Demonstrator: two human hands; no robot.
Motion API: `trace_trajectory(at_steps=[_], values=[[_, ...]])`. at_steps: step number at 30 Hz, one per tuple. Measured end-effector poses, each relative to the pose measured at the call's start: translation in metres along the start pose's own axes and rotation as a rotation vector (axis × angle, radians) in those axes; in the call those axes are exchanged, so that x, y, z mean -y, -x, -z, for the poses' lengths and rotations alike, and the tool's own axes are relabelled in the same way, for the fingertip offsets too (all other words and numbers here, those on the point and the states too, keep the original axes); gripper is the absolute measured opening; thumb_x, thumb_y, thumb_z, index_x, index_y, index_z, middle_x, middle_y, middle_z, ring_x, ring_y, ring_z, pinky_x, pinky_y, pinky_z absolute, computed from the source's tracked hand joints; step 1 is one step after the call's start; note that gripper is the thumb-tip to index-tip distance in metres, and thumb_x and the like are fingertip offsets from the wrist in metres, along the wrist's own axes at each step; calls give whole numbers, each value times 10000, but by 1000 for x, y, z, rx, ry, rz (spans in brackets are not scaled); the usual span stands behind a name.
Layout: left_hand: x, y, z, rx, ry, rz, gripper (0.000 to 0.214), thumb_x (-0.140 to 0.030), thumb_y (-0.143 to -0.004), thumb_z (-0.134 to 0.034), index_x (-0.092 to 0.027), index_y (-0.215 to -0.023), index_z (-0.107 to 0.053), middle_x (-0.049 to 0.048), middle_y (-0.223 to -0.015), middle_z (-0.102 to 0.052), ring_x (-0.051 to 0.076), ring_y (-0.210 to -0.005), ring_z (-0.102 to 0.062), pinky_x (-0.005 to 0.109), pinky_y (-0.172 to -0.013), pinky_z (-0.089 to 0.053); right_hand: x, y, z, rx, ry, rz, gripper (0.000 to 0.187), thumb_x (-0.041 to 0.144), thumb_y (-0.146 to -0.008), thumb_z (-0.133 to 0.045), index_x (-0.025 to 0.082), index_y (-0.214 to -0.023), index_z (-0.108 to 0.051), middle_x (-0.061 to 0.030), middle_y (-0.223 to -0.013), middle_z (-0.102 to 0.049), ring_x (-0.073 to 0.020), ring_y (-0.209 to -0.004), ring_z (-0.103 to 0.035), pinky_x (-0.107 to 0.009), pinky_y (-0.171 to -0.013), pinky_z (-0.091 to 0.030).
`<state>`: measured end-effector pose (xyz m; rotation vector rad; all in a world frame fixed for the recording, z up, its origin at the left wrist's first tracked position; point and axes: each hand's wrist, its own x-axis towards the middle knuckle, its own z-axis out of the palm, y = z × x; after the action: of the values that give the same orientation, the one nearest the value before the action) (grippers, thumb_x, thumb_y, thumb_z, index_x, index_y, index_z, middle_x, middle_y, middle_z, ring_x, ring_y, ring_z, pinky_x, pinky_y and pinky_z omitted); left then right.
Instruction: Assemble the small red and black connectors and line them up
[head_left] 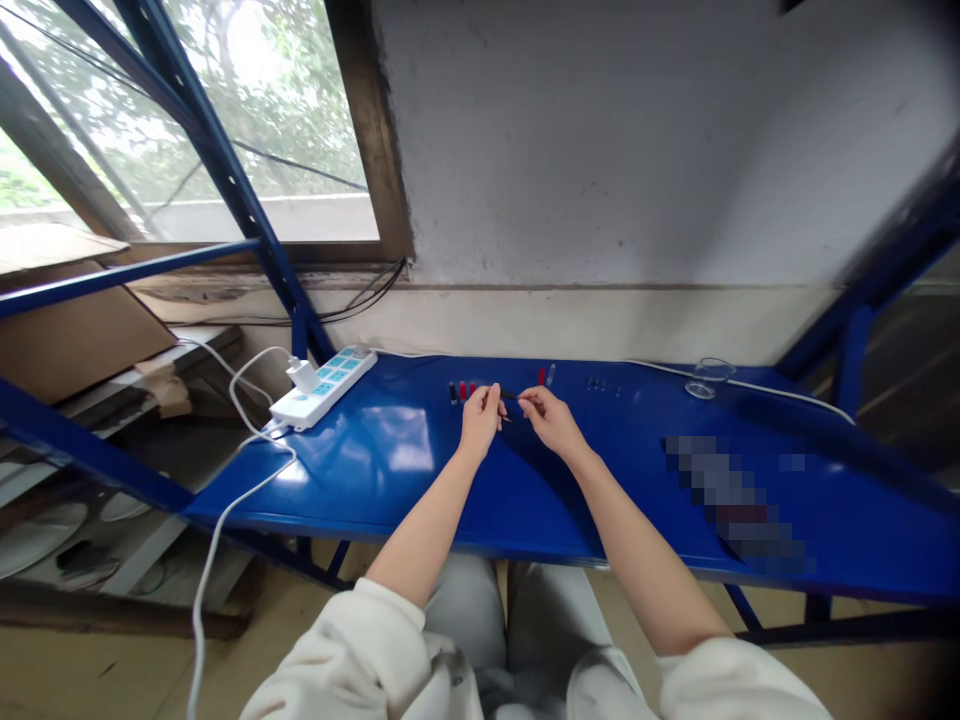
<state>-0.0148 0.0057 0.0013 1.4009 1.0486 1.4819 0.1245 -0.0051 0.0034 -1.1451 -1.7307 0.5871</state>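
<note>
My left hand (480,422) is closed on one end of a thin black pen-like stick (510,396), held just above the blue table (420,490). At the stick's other end, the fingers of my right hand (551,420) are pinched together. A small dark pointed tip (507,418) shows below my left fingers; whether it belongs to the stick, I cannot tell. Just beyond my left hand stand a short black cylinder (453,393) and red cylinders (463,392). Behind my right hand are another red piece (541,376) and a clear tube (551,375).
Several tiny clear pieces (596,385) lie farther right, near a clear glass cup (707,380). A white power strip (324,390) with a plugged-in adapter sits at the left, its white cable (217,545) hanging over the edge. A blurred-out dark object (739,505) lies at right.
</note>
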Motion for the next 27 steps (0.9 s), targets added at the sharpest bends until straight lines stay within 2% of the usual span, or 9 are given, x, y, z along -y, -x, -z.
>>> trace_trajectory(at_steps=[6,9,13,16,19,23,27], values=[[1,-4,7,-191,-51,-19,386,-504,-793,-413,-163,-616,-444,-47,-501,-466,34,-339,-371,174,-372,-286,-6,-2,1,-106,6,-63,250,409,-786,-442,190,-874,-527,-31,-699,-595,-140,-600,-549,-274,-593,-427],[1,-3,6,-95,-61,-26,359,-489,-774,-457,-156,-645,-495,-45,-498,-468,38,-353,-390,173,-381,-300,-6,-4,-1,-188,-79,-75,268,425,-769,-465,181,-852,-535,-40,-746,-593,-131,-604,-534,-265,-580,-426],[1,0,1,70,-44,-29,328,-468,-757,-492,-149,-719,-557,-45,-501,-481,39,-352,-400,173,-377,-303,0,-2,-9,-141,-141,-58,270,422,-744,-498,173,-822,-564,-42,-787,-593,-124,-628,-523,-255,-588,-422],[2,-1,0,72,-39,-25,324,-462,-743,-513,-145,-744,-581,-48,-501,-472,36,-353,-401,171,-373,-307,1,-1,-14,-98,-112,-51,253,410,-716,-526,173,-783,-583,-45,-808,-583,-119,-630,-509,-255,-592,-419],[4,-2,0,72,-41,-23,331,-460,-745,-510,-145,-783,-604,-44,-516,-476,36,-355,-403,173,-370,-317,-1,0,-14,-86,-125,-53,251,406,-697,-544,172,-775,-589,-30,-735,-568,-115,-598,-488,-256,-585,-410],[6,0,-1,106,-69,-54,357,-450,-767,-487,-144,-870,-637,1,-652,-556,31,-379,-414,178,-371,-333,-4,0,-14,-23,-198,-57,240,397,-710,-531,167,-767,-567,0,-636,-540,-108,-553,-469,-245,-558,-391],[6,3,1,139,-128,-114,356,-433,-787,-470,-166,-924,-660,20,-735,-558,23,-388,-404,184,-387,-343,-5,1,-14,1,-138,-34,227,393,-715,-517,169,-726,-554,6,-623,-535,-110,-556,-470,-239,-554,-382]])
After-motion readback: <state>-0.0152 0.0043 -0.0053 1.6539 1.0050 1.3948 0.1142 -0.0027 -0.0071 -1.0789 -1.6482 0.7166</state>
